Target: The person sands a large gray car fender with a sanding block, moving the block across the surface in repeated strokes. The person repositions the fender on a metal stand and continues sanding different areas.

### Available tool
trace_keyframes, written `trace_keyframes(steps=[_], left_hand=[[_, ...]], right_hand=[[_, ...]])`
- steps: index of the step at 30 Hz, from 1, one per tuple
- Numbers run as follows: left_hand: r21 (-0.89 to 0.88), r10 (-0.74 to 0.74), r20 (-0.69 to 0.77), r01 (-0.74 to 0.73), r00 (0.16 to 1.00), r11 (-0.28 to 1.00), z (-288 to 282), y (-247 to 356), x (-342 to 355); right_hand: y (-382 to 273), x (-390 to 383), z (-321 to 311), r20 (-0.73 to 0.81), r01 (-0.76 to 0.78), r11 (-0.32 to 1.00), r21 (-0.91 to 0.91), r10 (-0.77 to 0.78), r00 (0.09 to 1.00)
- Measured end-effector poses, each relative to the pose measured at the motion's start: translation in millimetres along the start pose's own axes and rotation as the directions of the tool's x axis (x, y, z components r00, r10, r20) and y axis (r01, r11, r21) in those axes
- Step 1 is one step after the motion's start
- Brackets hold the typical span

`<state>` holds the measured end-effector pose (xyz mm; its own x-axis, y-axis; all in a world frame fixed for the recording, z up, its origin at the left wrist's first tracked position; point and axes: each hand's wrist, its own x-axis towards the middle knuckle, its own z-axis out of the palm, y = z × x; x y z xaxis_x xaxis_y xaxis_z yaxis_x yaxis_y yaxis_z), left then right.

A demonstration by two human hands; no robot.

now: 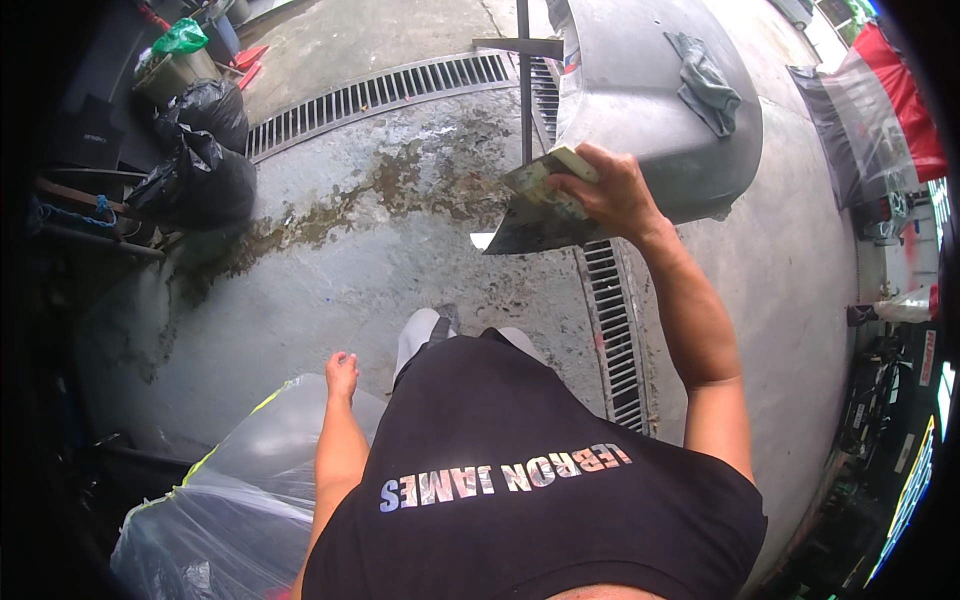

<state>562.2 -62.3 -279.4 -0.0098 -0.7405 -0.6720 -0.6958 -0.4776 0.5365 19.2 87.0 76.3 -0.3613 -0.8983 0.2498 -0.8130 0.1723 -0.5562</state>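
Observation:
A grey car bumper (pixel 650 110) rests on a dark metal stand (pixel 525 90) ahead and to the right. At its near left end, my right hand (pixel 607 192) is closed around a pale block that looks like a sanding block (pixel 574 163). That end of the bumper has a stained, patchy, darker surface. A grey-blue cloth (pixel 706 85) lies draped over the bumper's top. My left hand (pixel 342 373) hangs low at my left side with loosely bent fingers and nothing in it. Nearest to it is a clear plastic sheet (pixel 250 470).
A metal drain grate (pixel 380 92) crosses the concrete floor, and another stretch (pixel 612 330) runs beneath the bumper. Black rubbish bags (pixel 205 175) and a bin (pixel 172 78) stand at the left. Red and clear sheeting (pixel 890 110) hangs at the far right.

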Motion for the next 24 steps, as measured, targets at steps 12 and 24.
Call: trace_keyframes(steps=[12, 24], left_hand=[[-0.012, -0.099, -0.004, 0.099, 0.995, 0.995, 3, -29, -37], [0.016, -0.080, -0.020, 0.080, 0.997, 0.997, 13, -12, -47]], right_hand=[[12, -20, 31, -0.047, 0.073, 0.988, 0.136, -0.067, 0.997], [40, -78, 44, -0.151, 0.018, 0.929, 0.370, 0.041, 0.988]])
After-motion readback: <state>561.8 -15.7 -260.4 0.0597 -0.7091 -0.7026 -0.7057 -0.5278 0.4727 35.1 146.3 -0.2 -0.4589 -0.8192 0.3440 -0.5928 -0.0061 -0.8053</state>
